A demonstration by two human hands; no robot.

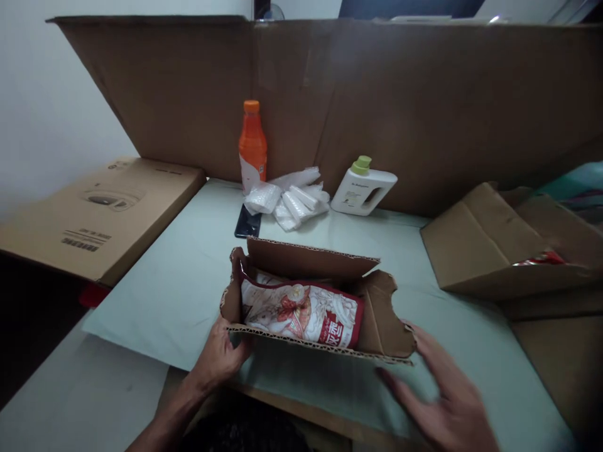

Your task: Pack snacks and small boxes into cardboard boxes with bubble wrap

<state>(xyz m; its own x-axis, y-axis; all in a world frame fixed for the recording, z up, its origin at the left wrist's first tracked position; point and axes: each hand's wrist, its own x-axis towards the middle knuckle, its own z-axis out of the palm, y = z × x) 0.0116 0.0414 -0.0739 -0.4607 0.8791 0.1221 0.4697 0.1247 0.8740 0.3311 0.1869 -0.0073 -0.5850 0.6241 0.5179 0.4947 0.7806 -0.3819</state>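
Two hands at small cardboard box (325,295): left hand (219,358) gripping, right hand (443,395) seemingly clear.

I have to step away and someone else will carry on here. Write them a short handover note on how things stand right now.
Left hand grips the near left corner of the open cardboard box.
Right hand is open, just off the box's right end, holding nothing.
A red-and-white packet lies flat inside the box.
Done: packet is in.
Left: flaps are still open.
Behind: orange bottle, plastic wrap, white jug.
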